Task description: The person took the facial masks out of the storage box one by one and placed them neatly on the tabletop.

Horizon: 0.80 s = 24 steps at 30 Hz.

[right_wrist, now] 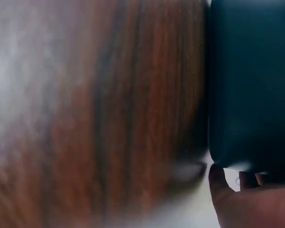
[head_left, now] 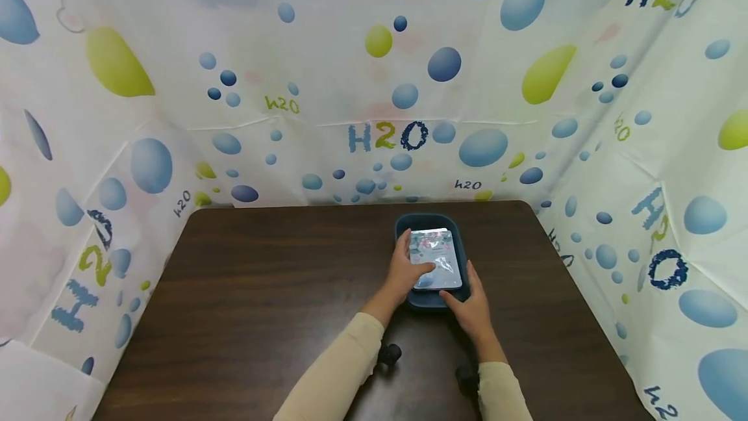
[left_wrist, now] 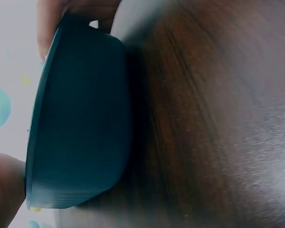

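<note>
A dark blue plastic tub [head_left: 429,301] is at the far right of the brown table. In it lies a glossy, flat, pale packet [head_left: 435,255] with a floral print near its top. My left hand [head_left: 404,276] grips the tub's left side, fingers along the outside and thumb reaching over the packet. On the opposite side my right hand [head_left: 472,309] holds the tub, its thumb near the front right corner. The left wrist view shows the tub's outer wall [left_wrist: 85,109] between thumb and fingers. Right-hand fingers [right_wrist: 218,183] touch the tub's wall [right_wrist: 251,95] in the right wrist view.
The brown wooden table [head_left: 263,291] extends to the left and in front of the tub. Behind it and along both sides hangs a white curtain [head_left: 327,51] with blue and green spots and H2O lettering. A black wrist device [head_left: 388,355] sits under the left forearm.
</note>
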{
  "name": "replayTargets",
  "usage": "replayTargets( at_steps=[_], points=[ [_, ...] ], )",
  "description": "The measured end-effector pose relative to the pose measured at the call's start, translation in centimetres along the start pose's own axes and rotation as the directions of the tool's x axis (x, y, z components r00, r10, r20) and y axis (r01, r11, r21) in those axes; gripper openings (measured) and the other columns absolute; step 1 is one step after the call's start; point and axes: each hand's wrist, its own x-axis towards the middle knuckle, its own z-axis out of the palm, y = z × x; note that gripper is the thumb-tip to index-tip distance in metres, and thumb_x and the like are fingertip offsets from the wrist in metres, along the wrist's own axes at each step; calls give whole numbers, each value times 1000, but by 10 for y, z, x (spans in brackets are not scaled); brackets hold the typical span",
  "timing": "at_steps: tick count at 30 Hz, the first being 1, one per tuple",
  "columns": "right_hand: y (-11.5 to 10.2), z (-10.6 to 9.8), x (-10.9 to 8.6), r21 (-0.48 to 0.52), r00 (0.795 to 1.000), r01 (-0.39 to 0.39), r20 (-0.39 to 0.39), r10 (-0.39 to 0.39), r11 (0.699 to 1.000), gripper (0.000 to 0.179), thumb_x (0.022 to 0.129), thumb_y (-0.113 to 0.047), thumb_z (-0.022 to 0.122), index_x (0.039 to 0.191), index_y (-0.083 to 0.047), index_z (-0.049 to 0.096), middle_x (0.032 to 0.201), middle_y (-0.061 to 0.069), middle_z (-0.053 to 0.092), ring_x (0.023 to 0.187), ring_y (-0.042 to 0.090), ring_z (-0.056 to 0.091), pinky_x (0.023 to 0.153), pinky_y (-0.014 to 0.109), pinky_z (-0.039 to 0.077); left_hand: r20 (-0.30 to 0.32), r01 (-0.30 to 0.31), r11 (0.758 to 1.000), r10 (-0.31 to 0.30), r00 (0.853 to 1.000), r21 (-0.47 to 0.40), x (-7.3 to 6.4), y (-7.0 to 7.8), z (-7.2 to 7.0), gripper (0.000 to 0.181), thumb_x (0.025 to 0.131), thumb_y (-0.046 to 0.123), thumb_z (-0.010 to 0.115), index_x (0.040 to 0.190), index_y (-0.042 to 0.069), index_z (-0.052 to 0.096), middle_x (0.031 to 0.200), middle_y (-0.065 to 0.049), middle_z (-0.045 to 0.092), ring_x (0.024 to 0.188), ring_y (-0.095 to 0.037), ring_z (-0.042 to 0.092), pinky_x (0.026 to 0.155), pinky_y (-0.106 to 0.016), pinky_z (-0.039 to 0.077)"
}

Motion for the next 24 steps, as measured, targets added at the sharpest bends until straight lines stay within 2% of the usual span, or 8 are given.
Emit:
replayTargets(
  at_steps=[5,11,15,18,19,24],
  points=[
    [6,3,-2,84,998,-47,36,44,995,97,93,-30,75,166,-15,11,173,14,10,159,40,9,125,65,13,17,83,996,-83,996,-32,9,0,-2,101,81,-7,79,162,11,22,169,-19,22,158,-37,20,118,-51,40],
    [2,2,-5,144,997,-74,42,68,987,96,95,-29,73,166,-19,10,174,11,8,160,37,6,125,65,11,64,164,980,-158,985,-112,12,1,-4,101,81,-10,77,162,11,22,168,-21,25,154,-39,28,116,-52,42],
    [-4,1,-8,165,997,-67,34,62,984,94,95,-25,73,166,-16,11,173,10,9,160,36,6,126,64,11,83,176,974,-166,983,-141,9,3,-4,98,84,-8,76,163,12,22,168,-25,20,156,-43,21,117,-54,41],
    [1,3,-7,154,998,-62,18,60,986,94,95,-25,73,166,-18,11,174,10,9,160,36,6,126,65,10,95,177,967,-162,982,-182,7,3,-6,95,86,-6,73,163,13,21,167,-28,18,156,-47,16,118,-56,39],
    [7,5,-5,150,998,-63,13,61,987,94,95,-27,73,166,-20,11,174,8,9,160,36,6,125,65,10,98,176,965,-159,982,-196,6,2,-7,94,87,-6,73,163,13,21,167,-29,18,156,-47,16,118,-56,38],
    [6,6,-6,156,997,-74,5,75,985,94,95,-27,73,166,-21,12,174,7,9,161,35,6,125,66,9,112,161,952,-136,984,-262,4,1,-11,89,88,-8,70,162,10,23,166,-31,20,155,-47,18,120,-55,35]
  ],
)
